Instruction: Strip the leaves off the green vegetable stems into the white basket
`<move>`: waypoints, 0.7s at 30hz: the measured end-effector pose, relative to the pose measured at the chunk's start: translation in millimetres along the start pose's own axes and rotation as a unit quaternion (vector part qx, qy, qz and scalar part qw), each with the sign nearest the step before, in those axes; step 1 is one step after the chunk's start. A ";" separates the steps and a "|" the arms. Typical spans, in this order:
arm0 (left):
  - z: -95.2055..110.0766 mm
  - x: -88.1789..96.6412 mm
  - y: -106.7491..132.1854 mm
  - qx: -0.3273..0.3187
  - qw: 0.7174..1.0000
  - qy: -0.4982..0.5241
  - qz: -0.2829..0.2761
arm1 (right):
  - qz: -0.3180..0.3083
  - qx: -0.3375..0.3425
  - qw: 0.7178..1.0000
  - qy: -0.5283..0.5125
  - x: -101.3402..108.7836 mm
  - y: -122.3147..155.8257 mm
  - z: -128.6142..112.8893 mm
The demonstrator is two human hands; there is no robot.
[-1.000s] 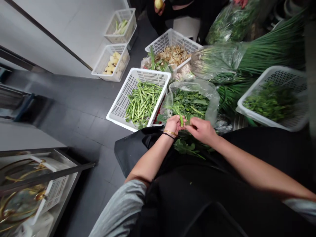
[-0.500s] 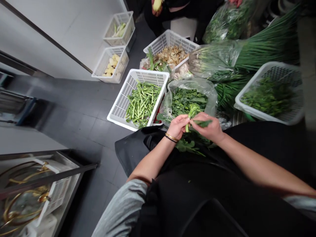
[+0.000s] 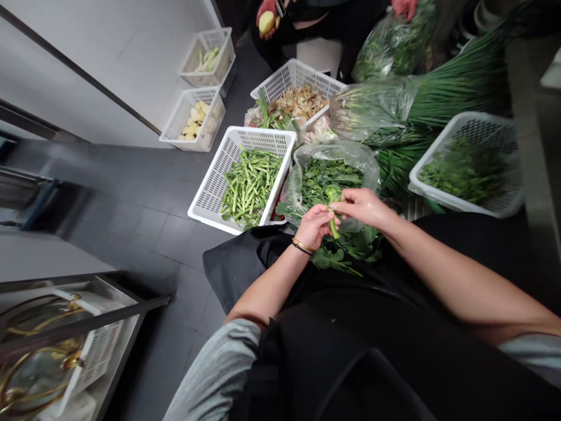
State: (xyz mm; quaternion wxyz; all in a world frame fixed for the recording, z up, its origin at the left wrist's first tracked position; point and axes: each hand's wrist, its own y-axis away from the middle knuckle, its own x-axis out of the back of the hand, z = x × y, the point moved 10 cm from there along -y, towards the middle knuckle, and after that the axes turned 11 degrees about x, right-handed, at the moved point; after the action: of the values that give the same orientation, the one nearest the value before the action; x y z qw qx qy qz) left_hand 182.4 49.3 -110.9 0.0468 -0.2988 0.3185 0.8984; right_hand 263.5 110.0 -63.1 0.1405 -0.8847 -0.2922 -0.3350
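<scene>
My left hand (image 3: 316, 226) is closed round the stem of a broccolini-like green stalk (image 3: 334, 227), whose budded top points away from me. The thumb and fingers of my right hand (image 3: 360, 207) pinch the same stalk just below its top. Under both hands is a clear plastic bag (image 3: 302, 169) full of leafy greens (image 3: 331, 172). Loose leaves (image 3: 335, 260) lie on my dark apron, nearer to me. To the left of the bag, a white slotted basket (image 3: 205, 202) holds a heap of trimmed green stalks (image 3: 249, 181).
Behind stands a basket (image 3: 274, 88) of dry peelings. Bagged green onions (image 3: 456, 88) and a basket (image 3: 421, 186) of herbs are on the right. Peeled potatoes (image 3: 193, 121) fill a crate at the far left. Across from me, another person's hand (image 3: 268, 23) holds a potato.
The leaf between my right fingers is gone from them. My right hand has shifted slightly up and now pinches the stalk near its top. My left hand keeps its hold.
</scene>
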 end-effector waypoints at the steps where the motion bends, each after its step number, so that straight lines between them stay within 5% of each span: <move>1: -1.8 2.1 -1.1 0.006 1.000 0.012 0.005 | 0.037 0.017 0.999 0.031 3.1 -1.7 -13.4; 3: -4.6 9.9 -4.3 0.019 0.998 0.049 0.021 | 0.077 0.091 0.986 0.115 4.6 6.6 -44.5; 6: -5.6 19.8 -7.7 0.042 0.994 0.090 0.036 | 0.003 0.195 0.972 0.131 -12.2 33.7 -63.6; 9: -2.6 8.5 -6.5 0.068 0.993 0.091 -0.027 | -0.116 0.117 0.986 0.014 -24.1 49.6 -28.5; 11: -4.1 -7.1 -2.4 0.106 0.986 0.085 -0.098 | -0.134 0.016 0.985 -0.111 -24.8 49.1 -2.3; 14: -19.0 -23.5 7.6 0.212 0.961 0.053 -0.171 | -0.076 -0.058 0.955 -0.280 -21.4 34.0 8.8; 17: -36.4 -29.6 15.6 0.278 0.941 0.008 -0.191 | -0.013 -0.056 0.951 -0.304 -18.8 20.4 0.7; 19: -41.7 -27.8 11.4 0.250 0.957 -0.007 -0.150 | 0.050 -0.042 0.972 -0.226 -10.8 20.5 -5.2; 21: -35.9 -15.1 2.1 0.171 0.984 -0.003 -0.054 | 0.094 -0.004 0.992 -0.084 -2.8 27.8 -17.1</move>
State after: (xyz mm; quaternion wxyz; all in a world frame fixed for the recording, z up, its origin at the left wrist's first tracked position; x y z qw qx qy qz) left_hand 212.4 27.7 -123.4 0.1467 -0.3003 0.4506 0.8278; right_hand 270.0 79.3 -53.9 0.1427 -0.9339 -0.2169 -0.2456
